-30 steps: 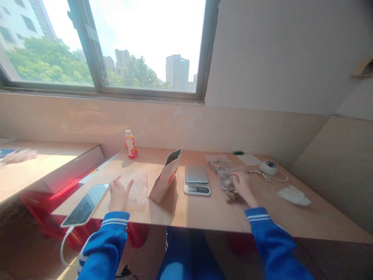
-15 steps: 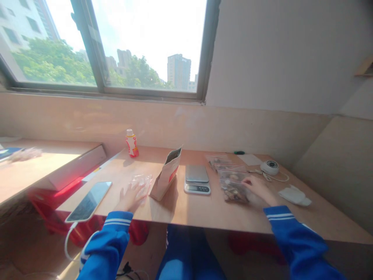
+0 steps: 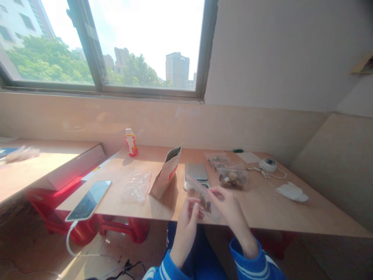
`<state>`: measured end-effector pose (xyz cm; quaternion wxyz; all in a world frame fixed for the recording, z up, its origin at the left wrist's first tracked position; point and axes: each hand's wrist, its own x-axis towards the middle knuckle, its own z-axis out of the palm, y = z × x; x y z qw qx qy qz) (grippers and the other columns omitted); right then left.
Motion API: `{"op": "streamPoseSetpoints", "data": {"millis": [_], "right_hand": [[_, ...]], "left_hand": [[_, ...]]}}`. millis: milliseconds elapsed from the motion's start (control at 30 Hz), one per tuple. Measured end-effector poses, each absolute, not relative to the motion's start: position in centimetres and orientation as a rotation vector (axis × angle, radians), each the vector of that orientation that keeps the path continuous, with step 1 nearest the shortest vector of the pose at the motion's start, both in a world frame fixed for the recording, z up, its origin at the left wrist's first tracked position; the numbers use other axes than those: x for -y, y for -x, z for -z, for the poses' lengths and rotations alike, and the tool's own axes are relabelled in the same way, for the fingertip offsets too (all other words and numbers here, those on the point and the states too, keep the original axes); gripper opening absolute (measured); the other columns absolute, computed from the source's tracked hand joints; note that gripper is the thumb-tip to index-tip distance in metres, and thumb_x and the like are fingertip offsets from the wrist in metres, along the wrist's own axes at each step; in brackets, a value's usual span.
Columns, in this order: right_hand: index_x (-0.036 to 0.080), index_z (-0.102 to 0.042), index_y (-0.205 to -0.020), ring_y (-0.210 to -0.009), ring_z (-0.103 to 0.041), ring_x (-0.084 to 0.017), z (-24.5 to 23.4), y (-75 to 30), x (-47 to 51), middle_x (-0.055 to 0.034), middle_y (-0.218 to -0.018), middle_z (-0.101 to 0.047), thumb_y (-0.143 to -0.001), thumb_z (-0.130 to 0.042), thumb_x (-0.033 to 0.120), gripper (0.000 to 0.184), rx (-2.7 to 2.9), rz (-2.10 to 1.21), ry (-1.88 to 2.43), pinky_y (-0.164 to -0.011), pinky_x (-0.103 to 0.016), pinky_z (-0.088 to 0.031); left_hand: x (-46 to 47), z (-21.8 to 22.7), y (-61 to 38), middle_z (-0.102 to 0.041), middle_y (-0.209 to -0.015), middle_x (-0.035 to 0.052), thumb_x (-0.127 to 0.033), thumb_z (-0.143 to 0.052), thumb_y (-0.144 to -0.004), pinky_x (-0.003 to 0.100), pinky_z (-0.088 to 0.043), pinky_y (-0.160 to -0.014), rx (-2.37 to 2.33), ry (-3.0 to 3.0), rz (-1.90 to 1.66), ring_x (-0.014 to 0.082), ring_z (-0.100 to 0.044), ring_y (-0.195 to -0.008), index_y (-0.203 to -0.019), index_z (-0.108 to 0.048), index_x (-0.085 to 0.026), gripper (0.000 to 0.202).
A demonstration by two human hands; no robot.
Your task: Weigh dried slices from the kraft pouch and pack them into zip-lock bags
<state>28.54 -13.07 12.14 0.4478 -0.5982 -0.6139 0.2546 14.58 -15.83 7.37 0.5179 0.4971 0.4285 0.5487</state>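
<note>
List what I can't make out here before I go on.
Head view only:
Readout of the silver kitchen scale: behind the clear zip bag of brown pieces held by the left hand and right hand.
Bag seal: fingers cover it; open or shut unclear.
Brown pieces: too small to identify.
Label on the small red-and-white bottle: too small.
Inside the brown paper pouch: hidden by its own wall.
</note>
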Motion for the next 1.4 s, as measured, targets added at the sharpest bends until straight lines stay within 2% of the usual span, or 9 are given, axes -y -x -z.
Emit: {"op": "streamPoseSetpoints", "data": {"millis": [133, 267, 400, 567, 667, 833, 1200, 1267, 1400], "right_hand": [[0.020, -0.072, -0.077, -0.073, -0.070, -0.024, -10.9, -25.3, 14.2, -0.0065, -0.078, -0.074, -0.079, -0.058, 0.036, 0.021, 1.523, -0.778, 1.379, -0.068, -0.032, -0.054], [0.020, -0.073, -0.078, -0.073, -0.070, -0.025, -9.8, -24.2, 14.9, -0.0078, -0.078, -0.074, -0.081, -0.059, 0.043, 0.027, 1.487, -0.902, 1.299, -0.067, -0.033, -0.056], [0.019, -0.070, -0.072, -0.070, -0.070, -0.025, -9.1, -24.3, 15.1, -0.0073, -0.074, -0.072, -0.077, -0.062, 0.054, 0.036, 1.419, -0.964, 1.283, -0.065, -0.032, -0.056], [0.018, -0.067, -0.070, -0.068, -0.069, -0.024, -8.6, -25.3, 15.1, -0.0059, -0.071, -0.071, -0.072, -0.066, 0.058, 0.040, 1.304, -1.084, 1.252, -0.060, -0.029, -0.056], [0.017, -0.068, -0.074, -0.069, -0.069, -0.024, -8.2, -25.9, 15.0, -0.0063, -0.072, -0.072, -0.071, -0.068, 0.054, 0.037, 1.261, -1.149, 1.230, -0.059, -0.029, -0.055], [0.017, -0.069, -0.076, -0.071, -0.068, -0.022, -7.7, -26.3, 14.9, -0.0062, -0.074, -0.071, -0.076, -0.066, 0.051, 0.035, 1.265, -1.151, 1.169, -0.067, -0.030, -0.054], [0.014, -0.068, -0.079, -0.069, -0.067, -0.023, -7.7, -25.7, 15.2, -0.0089, -0.074, -0.071, -0.077, -0.064, 0.051, 0.037, 1.226, -1.108, 1.228, -0.066, -0.030, -0.053], [0.014, -0.068, -0.078, -0.069, -0.068, -0.022, -7.7, -25.6, 15.2, -0.0087, -0.074, -0.071, -0.076, -0.065, 0.050, 0.036, 1.222, -1.113, 1.234, -0.064, -0.030, -0.054], [0.015, -0.067, -0.076, -0.068, -0.068, -0.022, -7.6, -25.6, 15.2, -0.0070, -0.071, -0.070, -0.074, -0.068, 0.048, 0.033, 1.187, -1.125, 1.214, -0.063, -0.029, -0.054]], "left_hand": [[14.5, -6.6, -15.3, -0.061, -0.083, 0.0058, -0.061, -0.052, -0.080, 0.032, -0.048, -0.079, -1.091, -1.063, -1.346, 0.0202, -0.060, -0.081, -0.084, -0.053, -0.020, 0.041], [14.0, -5.6, -14.2, -0.056, -0.071, 0.0021, -0.063, -0.054, -0.077, 0.031, -0.047, -0.077, -1.233, -1.056, -1.368, 0.0190, -0.057, -0.075, -0.075, -0.051, -0.021, 0.042], [14.4, -5.4, -13.9, -0.058, -0.072, 0.0020, -0.057, -0.054, -0.080, 0.029, -0.046, -0.073, -1.225, -1.105, -1.339, 0.0192, -0.058, -0.076, -0.076, -0.054, -0.022, 0.036], [14.6, -5.7, -14.3, -0.061, -0.081, 0.0040, -0.052, -0.058, -0.079, 0.029, -0.045, -0.082, -1.173, -1.143, -1.357, 0.0205, -0.058, -0.087, -0.080, -0.056, -0.021, 0.031], [14.7, -5.9, -14.5, -0.060, -0.080, 0.0038, -0.055, -0.058, -0.077, 0.028, -0.046, -0.078, -1.155, -1.143, -1.356, 0.0196, -0.057, -0.082, -0.079, -0.055, -0.021, 0.034], [14.9, -6.7, -14.7, -0.051, -0.063, -0.0008, -0.060, -0.051, -0.080, 0.025, -0.042, -0.061, -1.078, -1.183, -1.327, 0.0146, -0.049, -0.061, -0.068, -0.049, -0.021, 0.040], [15.0, -7.1, -15.3, -0.043, -0.060, -0.0026, -0.065, -0.051, -0.077, 0.025, -0.039, -0.059, -1.179, -1.185, -1.293, 0.0133, -0.043, -0.060, -0.062, -0.045, -0.020, 0.047], [14.9, -6.8, -15.1, -0.046, -0.062, -0.0020, -0.065, -0.051, -0.076, 0.025, -0.041, -0.060, -1.203, -1.167, -1.288, 0.0140, -0.046, -0.062, -0.065, -0.049, -0.020, 0.046], [14.9, -6.6, -14.2, -0.060, -0.079, 0.0037, -0.060, -0.058, -0.073, 0.027, -0.045, -0.074, -1.196, -1.191, -1.273, 0.0186, -0.055, -0.080, -0.077, -0.058, -0.020, 0.040]]}}
